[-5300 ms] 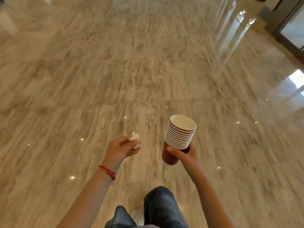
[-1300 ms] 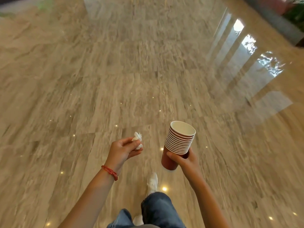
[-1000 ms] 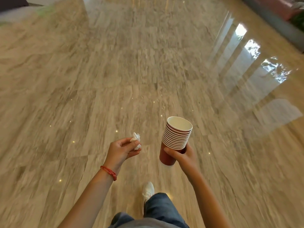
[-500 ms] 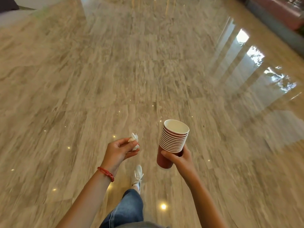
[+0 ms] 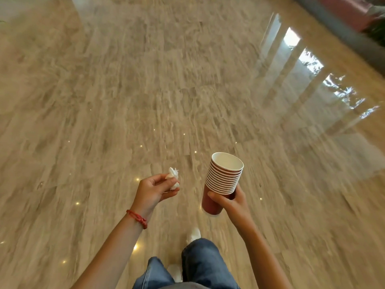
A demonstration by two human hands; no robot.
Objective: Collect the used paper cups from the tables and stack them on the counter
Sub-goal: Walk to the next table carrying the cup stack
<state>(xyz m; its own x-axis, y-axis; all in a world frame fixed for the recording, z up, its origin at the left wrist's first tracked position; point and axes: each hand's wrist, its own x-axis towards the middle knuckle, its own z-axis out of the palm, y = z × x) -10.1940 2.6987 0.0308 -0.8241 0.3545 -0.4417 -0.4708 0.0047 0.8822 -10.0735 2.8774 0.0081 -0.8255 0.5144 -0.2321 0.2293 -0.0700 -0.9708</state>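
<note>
A stack of several nested red paper cups point(image 5: 224, 180) with white insides is held upright, low and right of centre, tilted slightly away from me. My right hand point(image 5: 230, 202) grips the stack near its base. My left hand point(image 5: 153, 190), with a red string on the wrist, pinches a crumpled white tissue point(image 5: 174, 177) between thumb and fingers. No table or counter is in view.
Polished beige marble floor point(image 5: 145, 90) spreads all around, with window reflections at the right. A dark low wall with a reddish top point(image 5: 341, 19) runs along the far right. My jeans and white shoes point(image 5: 193, 234) show at the bottom.
I have walked forward over the floor; the window reflections and far wall have shifted in view. Both hands keep the same hold on the cups and the tissue.
</note>
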